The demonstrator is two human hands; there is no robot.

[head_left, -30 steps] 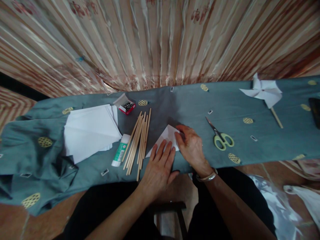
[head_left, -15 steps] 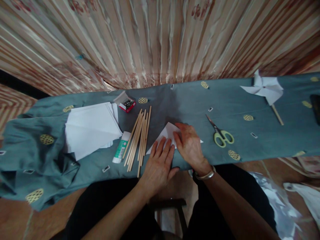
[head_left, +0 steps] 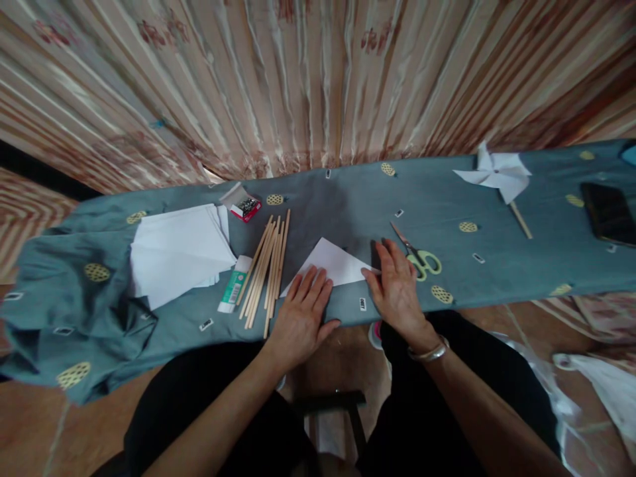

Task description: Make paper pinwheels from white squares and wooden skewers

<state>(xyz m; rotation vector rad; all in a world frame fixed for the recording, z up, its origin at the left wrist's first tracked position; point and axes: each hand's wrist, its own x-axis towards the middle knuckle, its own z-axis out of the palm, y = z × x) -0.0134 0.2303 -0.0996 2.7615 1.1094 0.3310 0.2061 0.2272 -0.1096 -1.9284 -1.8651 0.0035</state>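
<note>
A white sheet of paper folded into a triangle (head_left: 334,258) lies on the cloth-covered table in front of me. My left hand (head_left: 301,318) rests flat on its lower left part, fingers stretched out. At the right corner of the paper is my right hand (head_left: 396,288), its thumb touching the tip and its fingers spread on the cloth. Just beyond that hand lie scissors (head_left: 416,255) with green handles. To the left of the paper is a bundle of thin wooden sticks (head_left: 263,275), and a glue stick (head_left: 235,285) lies beside them.
A stack of white paper (head_left: 181,252) lies at the left, near an open red box of small metal pins (head_left: 244,204). A paper pinwheel (head_left: 497,173) on a stick and a dark phone (head_left: 610,213) lie at the right. A striped curtain (head_left: 308,86) hangs behind the table.
My right hand has slid right along the paper to its right corner, uncovering more of the triangle. My left hand stays on the paper. The view has shifted slightly, showing the phone more fully.
</note>
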